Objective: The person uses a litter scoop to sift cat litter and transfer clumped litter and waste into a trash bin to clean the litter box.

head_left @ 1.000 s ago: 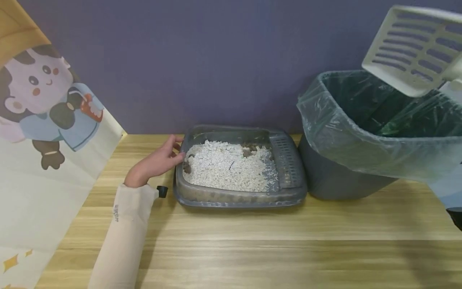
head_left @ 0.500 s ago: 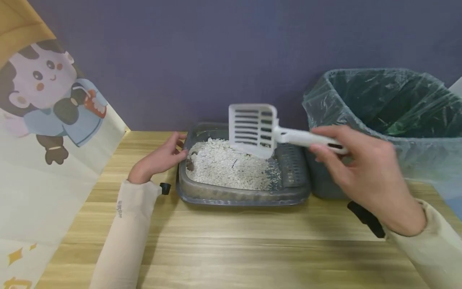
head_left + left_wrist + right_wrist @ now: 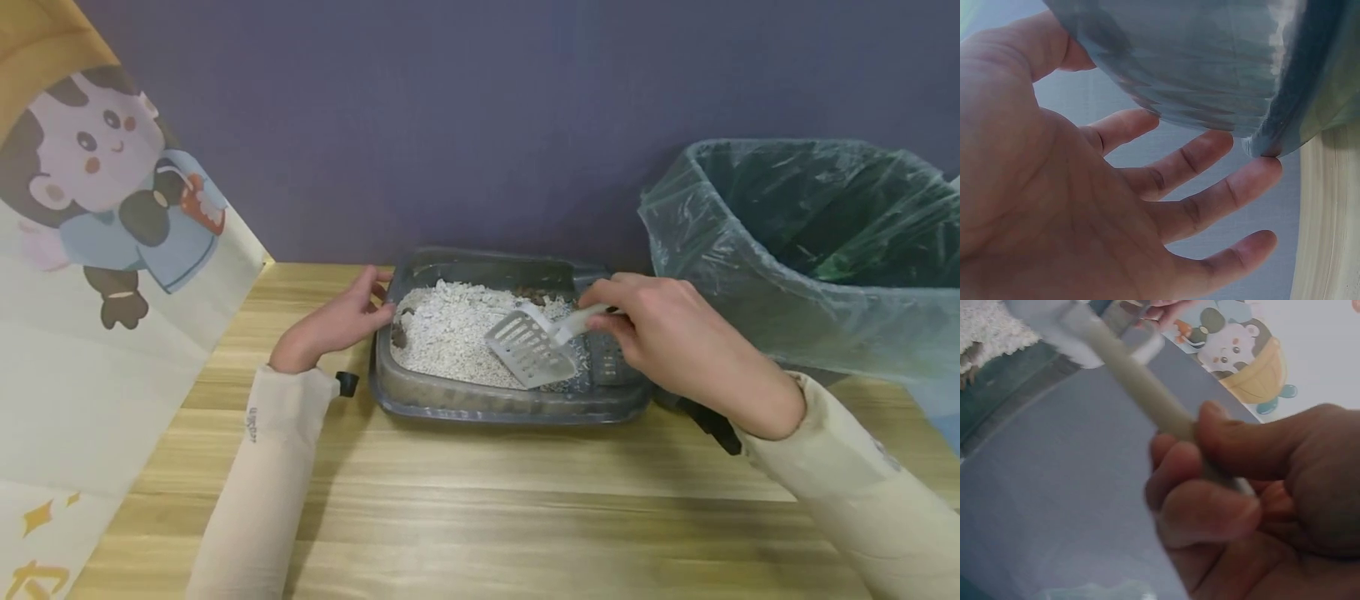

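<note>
My right hand (image 3: pixel 678 342) grips the handle of a pale slotted litter scoop (image 3: pixel 551 375), fingers and thumb wrapped round it in the right wrist view. The scoop's blade lies slanted over the white litter (image 3: pixel 457 333) in a grey litter box (image 3: pixel 510 402). Brown clumps (image 3: pixel 531 295) sit at the litter's back right, and another dark clump (image 3: pixel 399 335) is by the left wall. My left hand (image 3: pixel 333 325) is at the box's left end. Its fingers (image 3: pixel 1200 153) are spread and mostly straight, several fingertips touching the box's side, with the thumb by the rim.
A grey bin lined with a clear greenish bag (image 3: pixel 720 242) stands right of the box. Behind both rises a purple-blue wall (image 3: pixel 420 125). A cartoon-printed panel (image 3: pixel 97 158) borders the wooden tabletop (image 3: pixel 480 500) on the left.
The right hand brings the scoop from over the bin, leftward and down to the litter. The left hand stays at the box's left end. The view shifts slightly.
</note>
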`<control>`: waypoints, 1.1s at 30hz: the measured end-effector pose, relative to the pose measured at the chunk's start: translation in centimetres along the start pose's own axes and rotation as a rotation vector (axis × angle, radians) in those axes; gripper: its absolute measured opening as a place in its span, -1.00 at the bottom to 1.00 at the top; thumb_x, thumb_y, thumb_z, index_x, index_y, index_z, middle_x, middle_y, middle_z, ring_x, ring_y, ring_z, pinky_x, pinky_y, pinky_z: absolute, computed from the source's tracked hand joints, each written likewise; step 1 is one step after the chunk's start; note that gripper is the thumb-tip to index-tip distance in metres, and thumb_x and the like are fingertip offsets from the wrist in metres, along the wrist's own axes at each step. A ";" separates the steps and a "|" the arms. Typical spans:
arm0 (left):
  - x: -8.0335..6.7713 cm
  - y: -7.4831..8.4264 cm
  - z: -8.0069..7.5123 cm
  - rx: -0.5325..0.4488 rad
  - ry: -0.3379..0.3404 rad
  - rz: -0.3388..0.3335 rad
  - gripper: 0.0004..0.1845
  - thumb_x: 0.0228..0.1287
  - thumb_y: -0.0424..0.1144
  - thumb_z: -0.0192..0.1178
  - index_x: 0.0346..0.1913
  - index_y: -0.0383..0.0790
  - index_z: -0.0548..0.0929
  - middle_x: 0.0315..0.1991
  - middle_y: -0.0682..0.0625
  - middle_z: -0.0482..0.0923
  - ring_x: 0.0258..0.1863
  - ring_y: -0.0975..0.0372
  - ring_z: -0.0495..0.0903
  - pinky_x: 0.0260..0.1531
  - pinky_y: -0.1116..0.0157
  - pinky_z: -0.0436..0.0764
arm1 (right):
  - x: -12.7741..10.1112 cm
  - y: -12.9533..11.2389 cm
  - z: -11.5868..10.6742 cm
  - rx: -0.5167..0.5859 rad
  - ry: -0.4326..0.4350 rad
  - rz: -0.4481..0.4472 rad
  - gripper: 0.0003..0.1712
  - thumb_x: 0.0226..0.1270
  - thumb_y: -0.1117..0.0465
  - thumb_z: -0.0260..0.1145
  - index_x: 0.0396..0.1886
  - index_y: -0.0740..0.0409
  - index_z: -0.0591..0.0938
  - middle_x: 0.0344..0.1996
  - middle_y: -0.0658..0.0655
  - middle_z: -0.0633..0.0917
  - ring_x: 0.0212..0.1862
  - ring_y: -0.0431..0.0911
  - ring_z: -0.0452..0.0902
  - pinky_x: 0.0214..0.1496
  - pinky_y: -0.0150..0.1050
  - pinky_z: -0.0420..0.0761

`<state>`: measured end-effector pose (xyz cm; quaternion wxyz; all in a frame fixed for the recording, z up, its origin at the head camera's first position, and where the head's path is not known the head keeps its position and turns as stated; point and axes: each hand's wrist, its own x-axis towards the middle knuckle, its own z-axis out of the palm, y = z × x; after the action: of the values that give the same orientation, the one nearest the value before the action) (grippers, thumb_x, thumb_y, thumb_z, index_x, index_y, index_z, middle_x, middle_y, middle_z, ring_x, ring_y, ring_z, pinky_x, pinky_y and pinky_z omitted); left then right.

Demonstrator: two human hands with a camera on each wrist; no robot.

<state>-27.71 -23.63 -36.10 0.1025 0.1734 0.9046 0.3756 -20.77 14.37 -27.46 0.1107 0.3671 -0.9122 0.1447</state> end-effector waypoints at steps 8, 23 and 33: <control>0.0 0.3 -0.1 -0.006 0.001 -0.001 -0.47 0.38 -0.22 -0.03 0.29 -0.34 0.08 0.07 -0.31 0.31 -0.02 -0.06 0.42 -0.13 0.07 0.47 | 0.1 -0.2 -0.6 -0.044 -0.027 0.007 -0.85 0.24 0.35 0.30 -0.22 0.10 0.68 -0.37 0.02 0.60 -0.58 -0.22 0.37 -0.55 -0.25 0.36; -0.1 0.5 -0.2 -0.009 -0.006 -0.012 -0.46 0.38 -0.24 -0.03 0.30 -0.34 0.07 0.10 -0.31 0.28 0.00 -0.06 0.40 -0.13 0.06 0.47 | 1.0 1.6 1.7 0.178 -0.229 0.303 -0.73 0.46 0.09 0.08 -0.07 0.11 0.61 -0.81 0.03 0.38 -0.80 -0.15 0.07 -0.65 -0.22 0.22; 0.2 0.2 0.0 -0.007 -0.007 -0.001 -0.46 0.38 -0.23 -0.05 0.30 -0.36 0.06 0.12 -0.32 0.28 0.02 -0.08 0.39 -0.14 0.05 0.46 | 1.1 2.3 5.6 0.258 -0.315 0.296 -0.64 0.41 -0.01 0.13 0.01 0.09 0.61 -0.69 -0.03 0.50 -0.59 -0.15 0.43 -0.47 -0.19 0.37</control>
<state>-27.87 -23.44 -35.96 0.1062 0.1740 0.9029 0.3783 -23.69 13.35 -32.74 -0.1029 0.2585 -0.9360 0.2155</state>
